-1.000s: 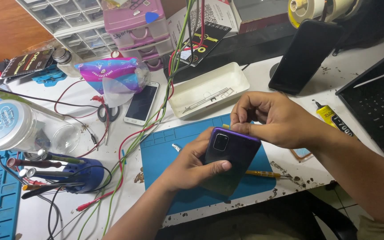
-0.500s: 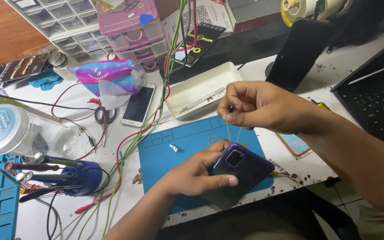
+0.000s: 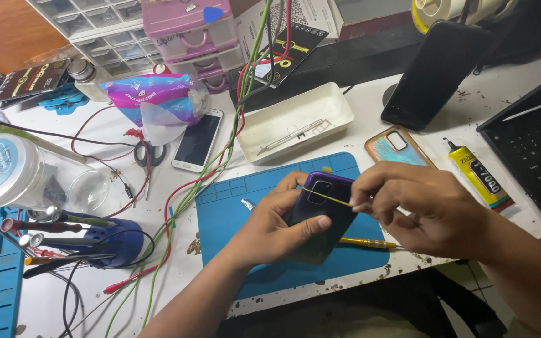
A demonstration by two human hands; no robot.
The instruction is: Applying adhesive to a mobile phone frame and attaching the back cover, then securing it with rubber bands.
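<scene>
My left hand (image 3: 275, 224) grips a dark purple smartphone (image 3: 322, 206) back side up, camera block facing me, over a blue work mat (image 3: 239, 200). My right hand (image 3: 416, 209) pinches a thin yellow rubber band (image 3: 327, 196) and stretches it across the phone's upper back. A yellow-handled screwdriver (image 3: 367, 243) lies on the mat under my hands.
A white tray (image 3: 295, 119) with metal tools sits behind the mat, beside a white phone (image 3: 198, 140). A patterned phone case (image 3: 397, 147), glue tube (image 3: 477, 175), black phone (image 3: 436, 72), laptop (image 3: 536, 150), tool holder (image 3: 104, 241), wires, and drawer units (image 3: 183, 31) crowd the bench.
My right hand has come down from above the phone to its right side, pulling the rubber band over the phone's back. The phone has turned more upright in my left hand.
</scene>
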